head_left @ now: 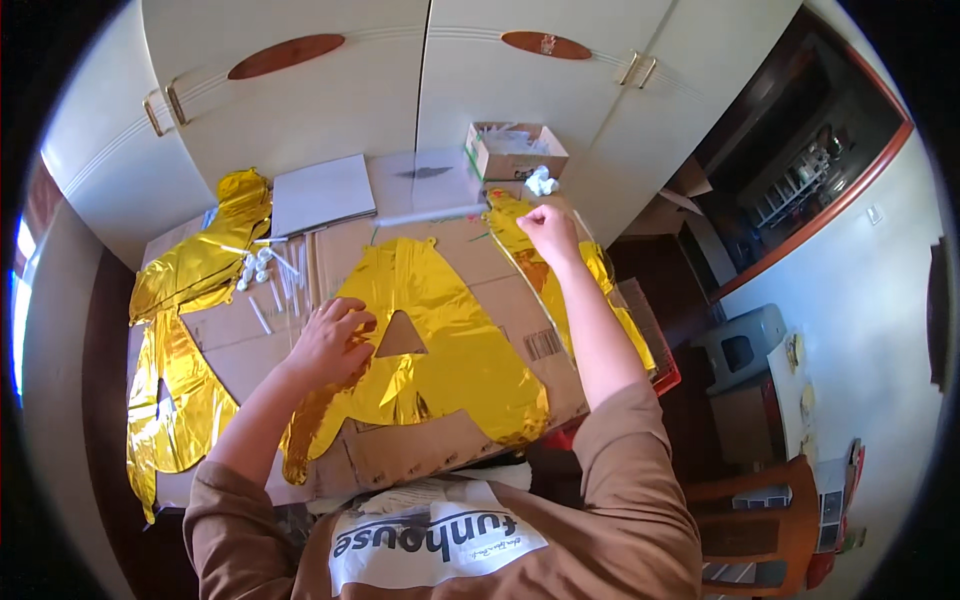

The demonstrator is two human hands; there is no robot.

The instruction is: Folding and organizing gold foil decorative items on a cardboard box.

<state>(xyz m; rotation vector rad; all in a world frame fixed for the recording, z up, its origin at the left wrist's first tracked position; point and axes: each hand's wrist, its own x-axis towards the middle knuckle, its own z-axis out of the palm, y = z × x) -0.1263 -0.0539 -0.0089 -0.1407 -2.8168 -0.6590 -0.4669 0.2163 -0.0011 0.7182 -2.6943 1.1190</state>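
A flat, gold foil balloon shaped like a letter A [450, 350], with a triangular hole, lies on the cardboard in front of me. My left hand [338, 342] rests at its left edge beside the hole, with its fingers bent and a little apart. My right hand [548, 232] is raised near the far right, its fingers closed in a pinch. Whatever it may hold is too small to make out. Below and beside that hand lie more flat gold foil balloons [612, 290], partly hidden by my forearm.
More gold foil balloons [200, 265] are piled at the left. Clear straws [284, 280] and small white rolls [256, 267] lie beside them. Farther back are a grey-white board [322, 195], an open box [515, 155] of clear plastic pieces and a crumpled white wad [541, 181]. Cabinets [300, 110] stand behind.
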